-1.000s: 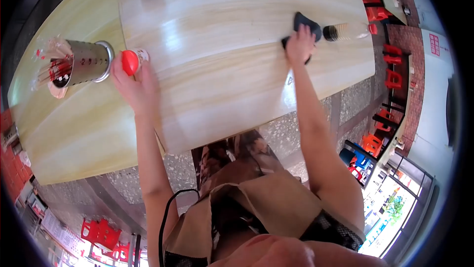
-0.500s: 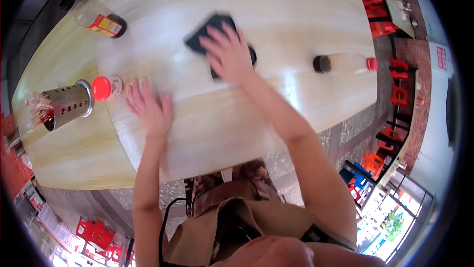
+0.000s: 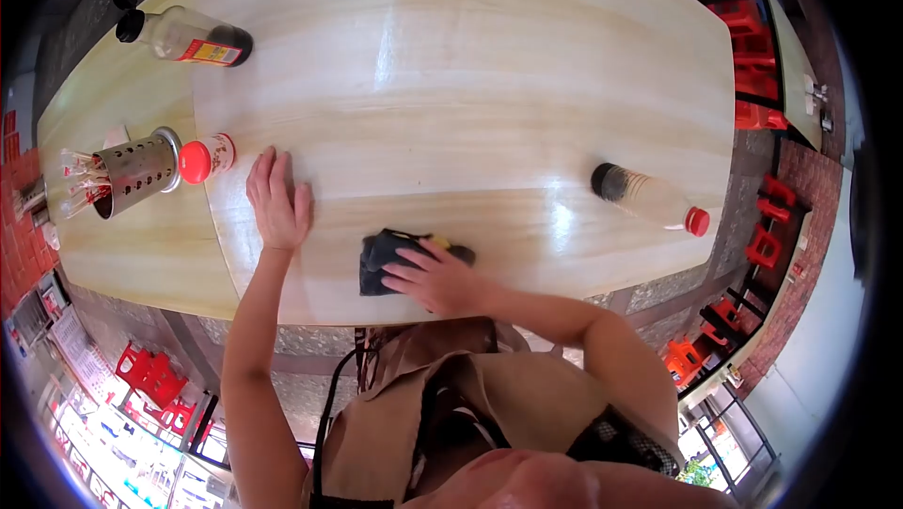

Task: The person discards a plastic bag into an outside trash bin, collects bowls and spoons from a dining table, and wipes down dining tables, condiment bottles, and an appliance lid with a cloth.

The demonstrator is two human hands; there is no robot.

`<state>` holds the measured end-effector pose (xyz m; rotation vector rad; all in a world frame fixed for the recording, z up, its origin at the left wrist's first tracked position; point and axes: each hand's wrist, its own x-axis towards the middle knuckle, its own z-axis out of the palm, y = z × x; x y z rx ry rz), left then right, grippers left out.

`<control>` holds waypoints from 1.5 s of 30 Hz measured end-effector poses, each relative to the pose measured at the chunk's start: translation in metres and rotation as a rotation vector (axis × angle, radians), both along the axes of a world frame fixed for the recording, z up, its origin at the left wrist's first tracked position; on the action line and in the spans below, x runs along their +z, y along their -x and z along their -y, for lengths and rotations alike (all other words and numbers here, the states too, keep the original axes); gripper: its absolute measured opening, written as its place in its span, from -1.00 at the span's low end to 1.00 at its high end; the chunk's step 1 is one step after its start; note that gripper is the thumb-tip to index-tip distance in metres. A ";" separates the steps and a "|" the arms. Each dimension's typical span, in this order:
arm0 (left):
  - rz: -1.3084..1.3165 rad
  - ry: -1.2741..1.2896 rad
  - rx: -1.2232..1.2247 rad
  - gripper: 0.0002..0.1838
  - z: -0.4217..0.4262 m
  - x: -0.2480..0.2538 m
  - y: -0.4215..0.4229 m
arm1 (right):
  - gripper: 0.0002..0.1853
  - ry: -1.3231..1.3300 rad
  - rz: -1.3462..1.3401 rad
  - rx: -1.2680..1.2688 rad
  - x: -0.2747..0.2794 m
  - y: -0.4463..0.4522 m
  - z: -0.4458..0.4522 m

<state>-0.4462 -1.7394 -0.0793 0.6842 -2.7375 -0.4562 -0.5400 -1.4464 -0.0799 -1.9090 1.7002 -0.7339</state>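
My right hand [image 3: 440,278] lies on a dark folded cloth [image 3: 381,260] near the table's front edge, its fingers spread over the cloth and pressing it to the tabletop. My left hand [image 3: 278,208] rests flat on the table [image 3: 451,133] with nothing in it. Just left of its fingertips is a small jar with a red lid [image 3: 196,162]. Beside the jar a perforated metal holder [image 3: 139,173] contains wrapped sticks.
A dark-capped sauce bottle [image 3: 193,39] with a red and yellow label is at the back left. On the right is a clear bottle with a red cap [image 3: 649,198]. Red stools [image 3: 748,39] stand beyond the table.
My right hand has swept the cloth leftward from the right side, then toward the front edge. My left hand has let go of the red-lidded jar and now lies right of it.
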 end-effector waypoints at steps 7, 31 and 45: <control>0.002 -0.025 0.022 -0.48 0.000 0.000 0.001 | -0.59 0.292 -0.605 -0.657 -0.028 0.299 0.220; -0.736 -0.155 0.283 -0.24 0.098 0.113 0.068 | -0.45 0.063 0.305 -0.893 0.049 -0.002 0.055; -0.996 -0.721 0.260 -0.70 0.158 0.136 0.153 | -0.30 -0.238 -0.235 -0.647 0.031 -0.019 0.091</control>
